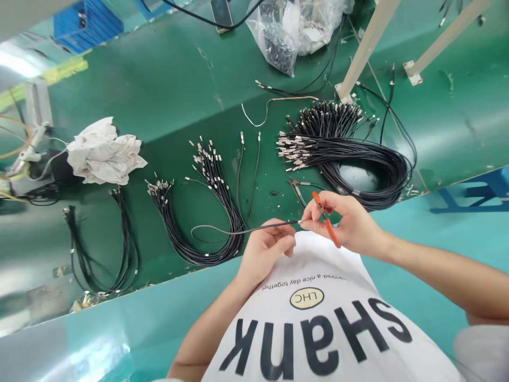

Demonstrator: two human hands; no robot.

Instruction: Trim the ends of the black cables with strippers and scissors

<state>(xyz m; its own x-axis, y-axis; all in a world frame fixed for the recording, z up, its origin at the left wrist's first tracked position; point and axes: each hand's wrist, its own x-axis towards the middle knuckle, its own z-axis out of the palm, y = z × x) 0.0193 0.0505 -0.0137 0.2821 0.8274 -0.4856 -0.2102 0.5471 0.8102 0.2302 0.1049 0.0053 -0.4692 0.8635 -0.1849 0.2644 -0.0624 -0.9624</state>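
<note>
A thin black cable (pixel 234 232) runs from a loose loop on the left across to my right hand. My left hand (pixel 271 245) is closed around it, fingers curled and thumb below. The fingertips of my right hand (pixel 347 218) pinch the cable's end just in front of my shirt. In that same hand sit orange-handled pliers (pixel 331 232), their jaws hidden by the fingers. Beyond my hands lies a second cutting tool (pixel 295 185) with grey jaws, partly covered. A U-shaped bundle of black cables (pixel 207 257) with metal ends rests left of my left hand.
A large coiled cable bundle (pixel 366 154) lies at the right, near a metal post (pixel 368 48). Farther left are a smaller bundle (pixel 129 254) and a crumpled white cloth (pixel 105 151). Clear plastic bags (pixel 278 40), a phone-like object (pixel 221 13) and a blue basket (pixel 85 24) stand behind.
</note>
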